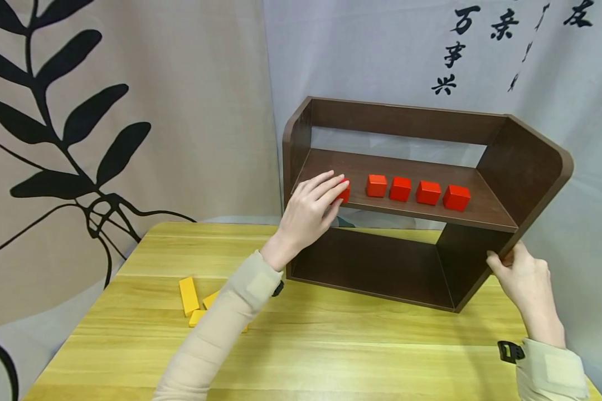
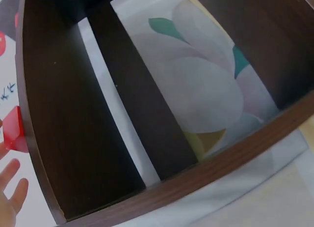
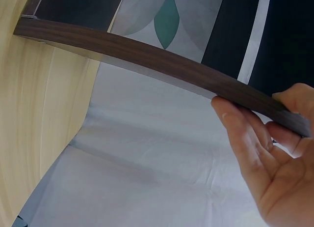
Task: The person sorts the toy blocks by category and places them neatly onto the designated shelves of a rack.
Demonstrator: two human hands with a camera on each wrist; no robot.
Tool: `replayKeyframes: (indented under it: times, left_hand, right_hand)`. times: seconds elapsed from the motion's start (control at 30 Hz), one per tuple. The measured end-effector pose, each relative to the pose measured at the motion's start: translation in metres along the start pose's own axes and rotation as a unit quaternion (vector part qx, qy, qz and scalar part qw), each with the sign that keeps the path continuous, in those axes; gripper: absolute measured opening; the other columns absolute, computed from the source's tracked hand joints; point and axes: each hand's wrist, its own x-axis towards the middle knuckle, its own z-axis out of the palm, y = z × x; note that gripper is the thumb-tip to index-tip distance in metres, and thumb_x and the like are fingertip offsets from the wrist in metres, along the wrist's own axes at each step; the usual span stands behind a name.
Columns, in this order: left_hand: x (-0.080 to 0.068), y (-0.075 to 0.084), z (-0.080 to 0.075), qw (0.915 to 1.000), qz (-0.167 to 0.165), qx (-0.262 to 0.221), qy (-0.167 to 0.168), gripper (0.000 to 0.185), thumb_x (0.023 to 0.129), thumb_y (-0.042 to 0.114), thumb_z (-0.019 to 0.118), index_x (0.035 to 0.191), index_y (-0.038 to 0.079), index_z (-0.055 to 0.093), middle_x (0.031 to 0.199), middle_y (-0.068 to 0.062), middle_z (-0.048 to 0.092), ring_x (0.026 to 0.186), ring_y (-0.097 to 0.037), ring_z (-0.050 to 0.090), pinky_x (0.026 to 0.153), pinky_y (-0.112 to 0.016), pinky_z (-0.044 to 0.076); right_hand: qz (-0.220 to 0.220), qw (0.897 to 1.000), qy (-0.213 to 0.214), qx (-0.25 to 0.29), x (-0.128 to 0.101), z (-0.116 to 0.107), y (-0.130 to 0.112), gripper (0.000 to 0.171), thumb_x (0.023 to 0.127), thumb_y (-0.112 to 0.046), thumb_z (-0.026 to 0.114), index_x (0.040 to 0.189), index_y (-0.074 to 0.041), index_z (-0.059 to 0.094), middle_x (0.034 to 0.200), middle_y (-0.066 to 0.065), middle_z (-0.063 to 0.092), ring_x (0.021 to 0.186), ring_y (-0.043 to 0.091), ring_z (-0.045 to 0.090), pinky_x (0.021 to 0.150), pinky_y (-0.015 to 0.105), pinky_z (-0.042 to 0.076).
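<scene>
A dark brown two-tier shelf (image 1: pixel 406 121) stands tilted on the table. Several red cubes (image 1: pixel 428 192) sit in a row along the front of its upper board. At the row's left end, my left hand (image 1: pixel 308 214) pinches another red cube (image 1: pixel 344 192), partly hidden by the fingers. That red cube (image 2: pixel 14 130) shows at the board's edge in the left wrist view, with fingertips right at it. My right hand (image 1: pixel 527 284) grips the front edge of the shelf's right side panel (image 3: pixel 196 78), thumb on one face and fingers on the other.
Several yellow blocks (image 1: pixel 188 297) lie on the wooden table (image 1: pixel 371 356) at the left, partly behind my left forearm. A light curtain with dark characters (image 1: pixel 481 67) hangs behind the shelf, and a leaf-patterned one (image 1: pixel 205 111) hangs at the left.
</scene>
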Motion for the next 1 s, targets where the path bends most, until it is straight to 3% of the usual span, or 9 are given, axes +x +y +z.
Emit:
replayKeyframes:
  times: [0.1, 0.23, 0.7, 1.0]
  left_hand:
    - [-0.005, 0.001, 0.0, 0.9993, 0.019, 0.03, 0.008, 0.031, 0.09, 0.014, 0.063, 0.12, 0.008, 0.067, 0.123, -0.007, 0.066, 0.121, -0.024, 0.058, 0.098, -0.036, 0.047]
    - [-0.009, 0.001, 0.001, 0.9982, 0.028, 0.053, -0.006, 0.034, 0.09, 0.016, 0.063, 0.123, 0.009, 0.065, 0.127, -0.007, 0.064, 0.121, -0.022, 0.057, 0.097, -0.036, 0.046]
    - [-0.001, 0.0, 0.006, 0.9887, -0.003, 0.05, -0.141, 0.049, 0.096, 0.031, 0.054, 0.14, 0.009, 0.048, 0.149, -0.006, 0.044, 0.138, -0.019, 0.041, 0.109, -0.047, 0.038]
    - [-0.002, -0.001, 0.007, 0.9895, 0.0, 0.039, -0.139, 0.048, 0.095, 0.028, 0.055, 0.139, 0.01, 0.049, 0.149, -0.006, 0.043, 0.14, -0.02, 0.039, 0.111, -0.047, 0.036]
  right_hand:
    - [0.003, 1.0, -0.002, 0.0, 0.0, 0.0, 0.0, 0.026, 0.092, -0.024, 0.052, 0.09, 0.001, 0.051, 0.072, 0.02, 0.061, 0.059, 0.028, 0.051, 0.048, 0.029, 0.032]
    - [0.011, 1.0, -0.011, -0.002, 0.0, 0.0, 0.0, 0.028, 0.092, -0.026, 0.051, 0.091, 0.002, 0.05, 0.071, 0.02, 0.061, 0.059, 0.028, 0.05, 0.048, 0.029, 0.032]
    - [0.014, 1.0, -0.012, -0.003, 0.0, 0.0, 0.0, 0.028, 0.092, -0.027, 0.051, 0.09, 0.001, 0.051, 0.073, 0.02, 0.062, 0.06, 0.03, 0.053, 0.048, 0.029, 0.032]
    - [0.009, 1.0, -0.005, 0.0, 0.001, 0.0, 0.001, 0.026, 0.091, -0.025, 0.052, 0.09, 0.001, 0.052, 0.075, 0.022, 0.063, 0.061, 0.032, 0.054, 0.049, 0.029, 0.033]
